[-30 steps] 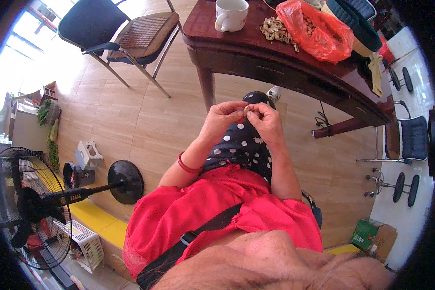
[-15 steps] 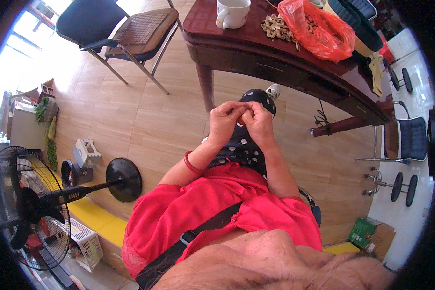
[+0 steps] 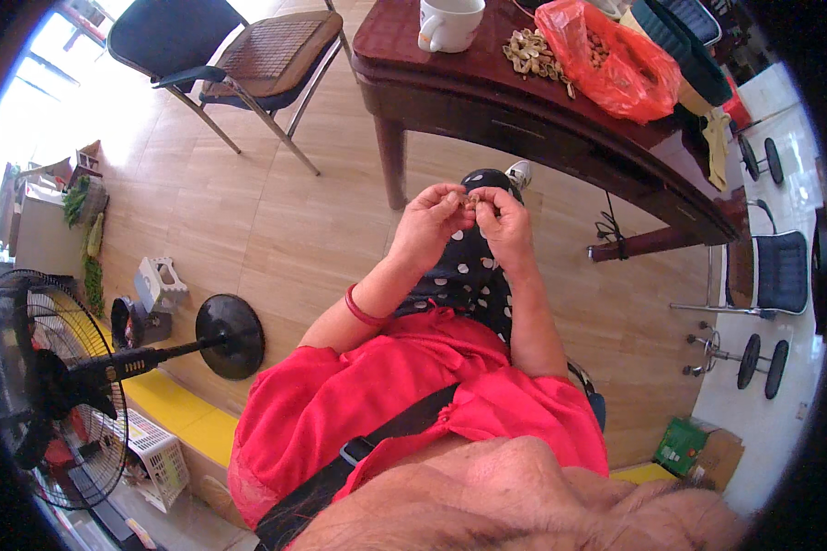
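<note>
Small tan object (image 3: pixel 475 199), likely a peanut in its shell, too small to tell for certain: held between both hands, in the air above the person's lap, below the near edge of the table. Left hand (image 3: pixel 429 225): fingers curled, thumb and fingertips pinching the object from the left. Right hand (image 3: pixel 504 220): fingers bent, thumb and forefinger pinching the same object from the right. The two hands touch at the fingertips. Thin red bangle (image 3: pixel 362 310) on the left wrist.

Beneath the hands: black skirt with white dots (image 3: pixel 469 275) over the knees; bright red blouse (image 3: pixel 404 390) nearer the camera.

Dark reddish-brown wooden table (image 3: pixel 487 92) stands beyond the hands. On it: white ceramic mug (image 3: pixel 447 20) at the left end, a heap of pale peanut shells (image 3: pixel 535 57) near the middle, a red plastic bag (image 3: pixel 613 62) just beside the heap to the right.

Further out: a dark blue chair with woven seat pad (image 3: pixel 248 55) on the light wood floor (image 3: pixel 248 211), upper left. Black standing fan (image 3: pixel 55 386), lower left, its round base (image 3: pixel 230 336) on the floor.
</note>
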Available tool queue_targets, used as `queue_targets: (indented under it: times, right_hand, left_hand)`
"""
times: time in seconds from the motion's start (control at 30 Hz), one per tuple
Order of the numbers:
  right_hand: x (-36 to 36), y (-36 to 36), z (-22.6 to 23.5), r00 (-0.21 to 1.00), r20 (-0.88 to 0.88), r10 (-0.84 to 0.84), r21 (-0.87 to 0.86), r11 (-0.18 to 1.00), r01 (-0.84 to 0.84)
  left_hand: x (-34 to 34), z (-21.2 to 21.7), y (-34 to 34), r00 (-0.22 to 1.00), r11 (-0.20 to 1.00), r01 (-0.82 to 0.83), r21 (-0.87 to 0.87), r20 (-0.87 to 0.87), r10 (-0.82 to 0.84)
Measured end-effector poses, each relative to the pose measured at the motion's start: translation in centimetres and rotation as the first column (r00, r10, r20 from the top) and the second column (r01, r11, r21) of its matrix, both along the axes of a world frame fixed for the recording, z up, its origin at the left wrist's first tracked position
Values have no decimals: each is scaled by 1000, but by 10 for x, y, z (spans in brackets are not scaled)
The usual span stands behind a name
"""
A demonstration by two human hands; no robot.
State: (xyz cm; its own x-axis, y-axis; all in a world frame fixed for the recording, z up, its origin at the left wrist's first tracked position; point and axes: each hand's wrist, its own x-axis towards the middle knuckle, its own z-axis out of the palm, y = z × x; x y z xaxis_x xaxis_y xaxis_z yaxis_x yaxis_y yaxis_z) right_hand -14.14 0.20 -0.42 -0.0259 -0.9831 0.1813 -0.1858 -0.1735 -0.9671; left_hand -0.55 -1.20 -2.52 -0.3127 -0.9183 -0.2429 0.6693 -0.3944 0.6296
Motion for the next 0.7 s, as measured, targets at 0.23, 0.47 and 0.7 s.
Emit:
queue_targets:
  times: [0.23, 0.47, 0.7]
  right_hand:
    - [-3, -2, -2, 934, -358, -1, -295, 949, -112]
    - [-7, -1, 0, 917, -397, 32, -311, 935, -168]
    - [-10, -1, -2, 793, -608, -33, -469, 822, -325]
  left_hand:
    - [0, -27, -7, 883, 986, 162, 27, -451, -133]
    - [-1, -34, -9, 844, 977, 215, 7, -504, -182]
    - [-1, -28, -12, 920, 975, 164, 149, -380, -97]
